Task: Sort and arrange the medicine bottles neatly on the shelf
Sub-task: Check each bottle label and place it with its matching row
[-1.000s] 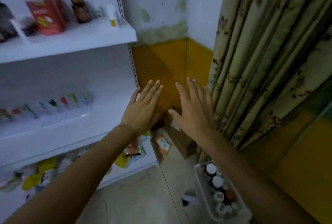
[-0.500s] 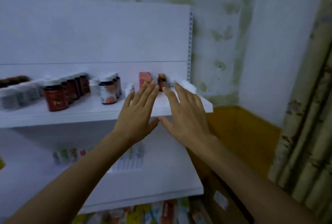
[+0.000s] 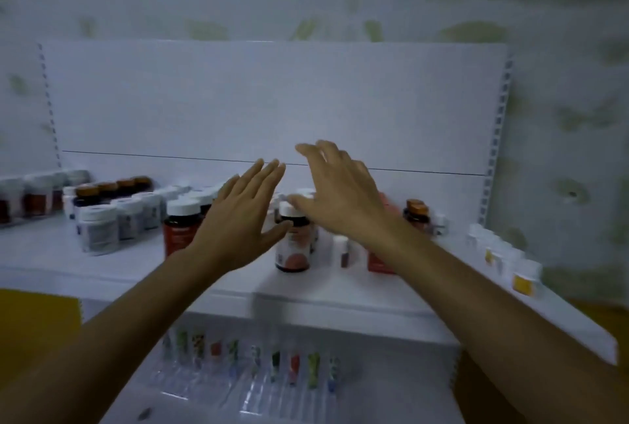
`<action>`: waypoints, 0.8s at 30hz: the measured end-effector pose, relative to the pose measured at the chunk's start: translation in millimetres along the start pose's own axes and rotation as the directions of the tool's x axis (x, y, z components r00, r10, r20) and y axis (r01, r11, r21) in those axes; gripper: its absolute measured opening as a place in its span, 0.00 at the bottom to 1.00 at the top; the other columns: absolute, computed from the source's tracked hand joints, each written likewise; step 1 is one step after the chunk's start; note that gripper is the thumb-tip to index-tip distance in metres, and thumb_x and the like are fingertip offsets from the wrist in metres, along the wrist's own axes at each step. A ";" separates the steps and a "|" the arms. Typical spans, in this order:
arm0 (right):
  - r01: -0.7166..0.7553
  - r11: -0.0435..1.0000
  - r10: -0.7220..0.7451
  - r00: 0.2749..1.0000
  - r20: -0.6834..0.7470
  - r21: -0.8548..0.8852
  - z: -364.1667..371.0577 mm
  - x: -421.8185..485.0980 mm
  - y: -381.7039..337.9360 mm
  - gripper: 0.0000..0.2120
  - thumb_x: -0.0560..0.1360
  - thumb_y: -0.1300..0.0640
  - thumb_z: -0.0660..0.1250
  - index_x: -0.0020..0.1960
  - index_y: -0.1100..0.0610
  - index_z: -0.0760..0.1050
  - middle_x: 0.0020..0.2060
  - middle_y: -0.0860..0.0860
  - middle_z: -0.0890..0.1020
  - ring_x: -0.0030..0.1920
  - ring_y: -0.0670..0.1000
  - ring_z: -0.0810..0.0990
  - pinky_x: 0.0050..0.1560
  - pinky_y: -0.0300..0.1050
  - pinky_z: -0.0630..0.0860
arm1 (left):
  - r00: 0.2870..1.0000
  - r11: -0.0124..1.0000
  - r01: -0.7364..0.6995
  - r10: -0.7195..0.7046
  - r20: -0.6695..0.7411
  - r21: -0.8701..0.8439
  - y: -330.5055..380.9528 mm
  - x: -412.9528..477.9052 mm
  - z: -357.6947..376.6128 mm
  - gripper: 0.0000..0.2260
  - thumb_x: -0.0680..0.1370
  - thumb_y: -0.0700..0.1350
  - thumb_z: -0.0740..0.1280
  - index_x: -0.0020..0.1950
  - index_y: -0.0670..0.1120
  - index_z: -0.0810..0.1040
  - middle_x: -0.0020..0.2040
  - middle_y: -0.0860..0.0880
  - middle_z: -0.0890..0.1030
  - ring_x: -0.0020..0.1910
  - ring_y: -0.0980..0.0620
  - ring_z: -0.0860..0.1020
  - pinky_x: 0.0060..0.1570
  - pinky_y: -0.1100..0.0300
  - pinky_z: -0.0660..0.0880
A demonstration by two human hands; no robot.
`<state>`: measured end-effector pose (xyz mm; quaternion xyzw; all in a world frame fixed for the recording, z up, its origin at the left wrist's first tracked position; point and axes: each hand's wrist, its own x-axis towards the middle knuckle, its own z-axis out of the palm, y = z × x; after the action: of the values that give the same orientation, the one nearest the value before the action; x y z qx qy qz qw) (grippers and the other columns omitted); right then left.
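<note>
Several medicine bottles stand on a white shelf (image 3: 340,297). A dark bottle with an orange label and white cap (image 3: 293,250) stands at the middle, just behind and between my hands. A red bottle (image 3: 177,229) is to its left, white-labelled bottles (image 3: 98,229) further left. My left hand (image 3: 238,222) is raised with straight fingers and holds nothing. My right hand (image 3: 337,195) hovers over the orange-label bottle's cap, fingers spread, gripping nothing. A red box (image 3: 379,262) is partly hidden behind my right wrist.
Small amber bottles (image 3: 417,212) stand at the back right, and small white bottles (image 3: 510,263) line the shelf's right end. A lower shelf (image 3: 391,399) holds a row of small colourful vials (image 3: 252,359). The shelf's white back panel (image 3: 272,100) rises behind.
The view swung up from the floor and curtain to the bottle shelf. Both hands rose with it, staying empty, and now hover at the middle bottles.
</note>
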<state>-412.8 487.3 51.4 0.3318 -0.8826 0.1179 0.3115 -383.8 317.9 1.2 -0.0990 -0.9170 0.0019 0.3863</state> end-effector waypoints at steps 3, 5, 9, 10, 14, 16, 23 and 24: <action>-0.006 1.000 0.004 0.997 0.080 0.029 7.5 57.8 0.3 0.34 0.75 0.41 0.65 0.74 0.51 0.58 0.70 0.54 0.67 0.69 0.55 0.67 0.66 0.53 0.63 | 0.999 1.000 -0.002 0.002 0.039 0.023 -26.9 20.5 -2.9 0.36 0.77 0.58 0.63 0.78 0.49 0.48 0.78 0.51 0.51 0.77 0.53 0.48 0.74 0.53 0.48; -0.004 1.000 0.005 0.990 0.141 -0.012 17.8 90.3 -0.2 0.33 0.74 0.40 0.65 0.73 0.52 0.59 0.67 0.55 0.70 0.66 0.56 0.70 0.62 0.52 0.66 | 0.996 0.999 0.001 -0.005 0.092 0.044 -44.0 34.7 -3.8 0.37 0.77 0.59 0.62 0.78 0.49 0.47 0.79 0.51 0.51 0.77 0.52 0.49 0.73 0.53 0.50; -0.026 0.992 0.068 0.936 0.344 -0.124 48.3 139.3 -1.6 0.33 0.75 0.40 0.65 0.73 0.52 0.60 0.66 0.52 0.73 0.64 0.55 0.73 0.57 0.50 0.68 | 0.969 0.996 -0.034 0.012 0.249 0.081 -75.9 57.4 -4.6 0.37 0.77 0.60 0.61 0.78 0.49 0.47 0.79 0.51 0.52 0.77 0.52 0.50 0.73 0.54 0.52; -0.034 0.986 0.097 0.915 0.392 -0.164 56.8 149.6 -2.4 0.33 0.74 0.39 0.66 0.73 0.52 0.61 0.66 0.52 0.73 0.64 0.55 0.73 0.56 0.50 0.69 | 0.956 0.995 -0.058 0.033 0.290 0.076 -84.1 62.1 -4.3 0.36 0.77 0.60 0.62 0.78 0.49 0.47 0.78 0.50 0.53 0.77 0.51 0.52 0.72 0.54 0.54; -0.053 0.963 0.188 0.833 0.520 -0.264 92.2 189.7 -5.5 0.33 0.73 0.39 0.68 0.70 0.55 0.66 0.66 0.52 0.73 0.62 0.55 0.74 0.59 0.51 0.73 | 0.910 0.991 -0.121 0.086 0.406 0.059 -123.1 84.2 -2.2 0.35 0.77 0.58 0.62 0.78 0.50 0.50 0.77 0.50 0.57 0.75 0.51 0.57 0.70 0.54 0.59; -0.085 0.960 0.228 0.791 0.568 -0.267 108.9 207.4 -7.7 0.31 0.73 0.40 0.68 0.67 0.58 0.70 0.62 0.54 0.76 0.59 0.55 0.77 0.58 0.50 0.74 | 0.892 0.991 -0.133 0.107 0.438 0.029 -143.5 95.8 2.2 0.33 0.77 0.58 0.62 0.78 0.51 0.51 0.77 0.51 0.59 0.74 0.51 0.59 0.69 0.53 0.62; -0.208 0.906 0.417 0.581 0.699 -0.369 168.5 231.3 -19.6 0.26 0.75 0.41 0.66 0.61 0.61 0.73 0.52 0.58 0.82 0.48 0.54 0.83 0.59 0.54 0.77 | 0.893 0.971 -0.206 0.237 0.384 -0.120 -185.7 120.8 26.5 0.29 0.78 0.59 0.62 0.76 0.52 0.58 0.74 0.51 0.65 0.71 0.50 0.65 0.66 0.51 0.67; -0.230 0.905 0.423 0.564 0.709 -0.357 173.2 231.5 -20.8 0.26 0.75 0.40 0.65 0.61 0.61 0.72 0.51 0.58 0.83 0.48 0.54 0.84 0.59 0.54 0.77 | 0.901 0.967 -0.209 0.247 0.355 -0.142 -188.3 122.1 29.4 0.29 0.78 0.59 0.62 0.76 0.52 0.58 0.74 0.51 0.65 0.70 0.50 0.66 0.65 0.51 0.67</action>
<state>-616.4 281.2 62.0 0.1424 -0.9825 -0.0802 -0.0890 -521.8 157.8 82.1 -0.2230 -0.9543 0.0197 0.1981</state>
